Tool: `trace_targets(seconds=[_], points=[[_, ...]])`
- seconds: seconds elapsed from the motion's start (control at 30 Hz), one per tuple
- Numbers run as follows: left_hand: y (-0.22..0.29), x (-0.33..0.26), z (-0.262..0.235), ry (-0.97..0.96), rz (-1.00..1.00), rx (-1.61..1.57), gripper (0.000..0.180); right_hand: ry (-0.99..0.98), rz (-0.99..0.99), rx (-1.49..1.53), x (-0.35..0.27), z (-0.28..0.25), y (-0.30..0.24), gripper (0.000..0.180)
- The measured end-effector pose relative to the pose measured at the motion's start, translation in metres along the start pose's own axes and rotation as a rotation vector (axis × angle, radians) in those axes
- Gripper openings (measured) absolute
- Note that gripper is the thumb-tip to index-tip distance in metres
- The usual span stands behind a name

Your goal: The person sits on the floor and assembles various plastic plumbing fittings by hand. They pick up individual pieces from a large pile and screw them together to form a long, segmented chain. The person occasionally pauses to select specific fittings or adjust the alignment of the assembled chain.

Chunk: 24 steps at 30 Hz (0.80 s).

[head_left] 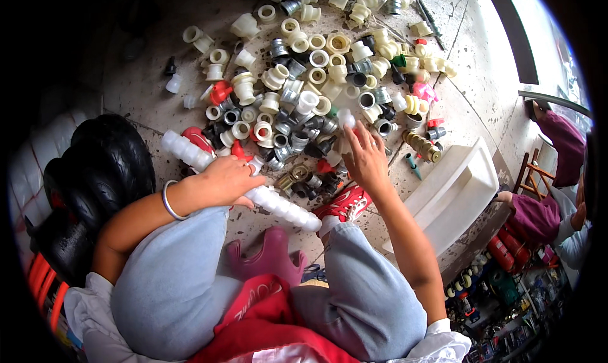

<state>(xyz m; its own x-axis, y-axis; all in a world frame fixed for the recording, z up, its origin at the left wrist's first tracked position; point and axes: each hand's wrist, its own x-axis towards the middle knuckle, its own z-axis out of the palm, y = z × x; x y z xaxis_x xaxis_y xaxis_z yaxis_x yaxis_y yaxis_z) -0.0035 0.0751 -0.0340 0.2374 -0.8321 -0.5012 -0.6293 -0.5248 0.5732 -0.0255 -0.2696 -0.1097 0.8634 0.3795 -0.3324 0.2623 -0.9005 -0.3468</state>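
My left hand (221, 182) is wrapped round a long row of translucent white plastic pipe fittings (278, 206), which slants across in front of my knees. My right hand (366, 157) reaches over the near side of a heap of pipe fittings (297, 103), its fingers stretched forward and slightly apart. At its index fingertip is a small translucent white fitting (346, 118); whether the finger touches it I cannot tell. Cream, grey metal and black fittings make up most of the heap. A red valve-like piece (220, 92) lies at its left.
Right of the heap lies a white plastic bin (453, 189) on its side. Black tyre-like rings (101, 166) stand at the left. A pink plastic stool (272, 252) is between my legs, near my red shoe (345, 201). Another person in purple trousers (538, 217) is at the right.
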Motion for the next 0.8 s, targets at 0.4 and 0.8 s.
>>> trace_targets(seconds=[0.4, 0.8], points=[[-0.001, -0.002, 0.001, 0.015, 0.013, -0.038, 0.052, 0.286, 0.072, -0.006, 0.027, -0.021, 0.009, 0.043], [-0.002, -0.004, 0.007, 0.029, -0.004, -0.049, 0.052, -0.127, 0.061, -0.078, 0.009, -0.013, -0.011, 0.06]])
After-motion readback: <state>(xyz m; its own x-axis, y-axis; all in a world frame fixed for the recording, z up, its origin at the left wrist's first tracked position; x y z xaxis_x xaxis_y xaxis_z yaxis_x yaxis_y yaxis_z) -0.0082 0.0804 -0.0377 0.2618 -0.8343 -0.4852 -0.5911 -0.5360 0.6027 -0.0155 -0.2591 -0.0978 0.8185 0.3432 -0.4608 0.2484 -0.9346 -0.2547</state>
